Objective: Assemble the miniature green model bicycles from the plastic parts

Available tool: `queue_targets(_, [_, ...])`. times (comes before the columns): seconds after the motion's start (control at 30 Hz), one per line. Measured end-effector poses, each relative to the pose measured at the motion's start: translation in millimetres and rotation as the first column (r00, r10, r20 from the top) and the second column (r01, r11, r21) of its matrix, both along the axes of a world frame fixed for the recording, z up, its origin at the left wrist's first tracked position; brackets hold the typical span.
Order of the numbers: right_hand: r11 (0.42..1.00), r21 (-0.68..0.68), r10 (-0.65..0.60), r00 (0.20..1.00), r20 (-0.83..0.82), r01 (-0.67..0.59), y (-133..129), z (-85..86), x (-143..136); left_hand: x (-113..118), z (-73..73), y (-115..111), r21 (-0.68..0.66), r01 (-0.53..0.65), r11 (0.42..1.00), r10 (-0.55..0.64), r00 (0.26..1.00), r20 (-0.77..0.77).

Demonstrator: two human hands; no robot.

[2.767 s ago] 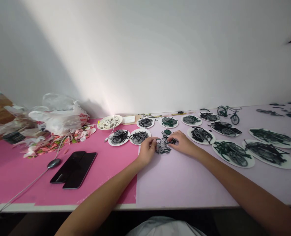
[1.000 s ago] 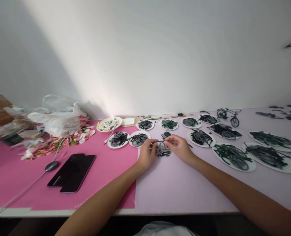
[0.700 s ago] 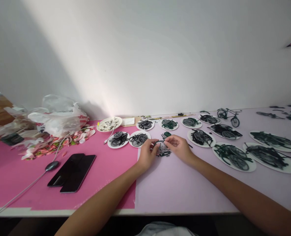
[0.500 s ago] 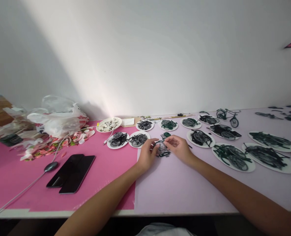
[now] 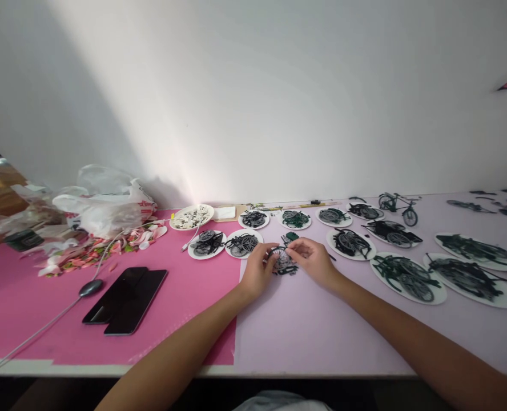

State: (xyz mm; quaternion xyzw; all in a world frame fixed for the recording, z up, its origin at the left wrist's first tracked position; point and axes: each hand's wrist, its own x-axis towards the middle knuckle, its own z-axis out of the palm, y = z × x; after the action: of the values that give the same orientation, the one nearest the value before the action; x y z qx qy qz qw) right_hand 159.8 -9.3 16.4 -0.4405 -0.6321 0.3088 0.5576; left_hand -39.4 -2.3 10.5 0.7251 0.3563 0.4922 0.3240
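A small spoked toy bicycle wheel is held upright between my two hands, over the lilac part of the table. My left hand pinches its left edge between thumb and fingers. At the opposite edge, the fingertips of my right hand are closed on the wheel. Small dark parts lie just under and behind it, among them a dark green piece. My hands hide some of these parts.
White plates of dark bicycle parts stand right and behind, near an upright model bicycle. To the left are two black phones, a cable with a grey puck, a plastic bag and a bowl of white pieces.
The camera view has shifted very slightly. Both hands keep the same grip on the wheel, with no other visible movement.
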Motion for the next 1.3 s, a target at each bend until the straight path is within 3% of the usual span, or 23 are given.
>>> queue_targets(0.97, [0.998,-0.004,0.058,0.998,0.037,-0.058,0.4,-2.5,1.9,2.8,3.8,-2.6,-0.057,0.039,0.998,-0.033,0.994,0.102])
queue_targets(1.3, [0.998,-0.016,0.063,0.996,0.067,-0.062,2.9,-5.6,4.3,1.2,-2.6,1.6,-0.068,0.043,0.997,-0.036,0.995,0.092])
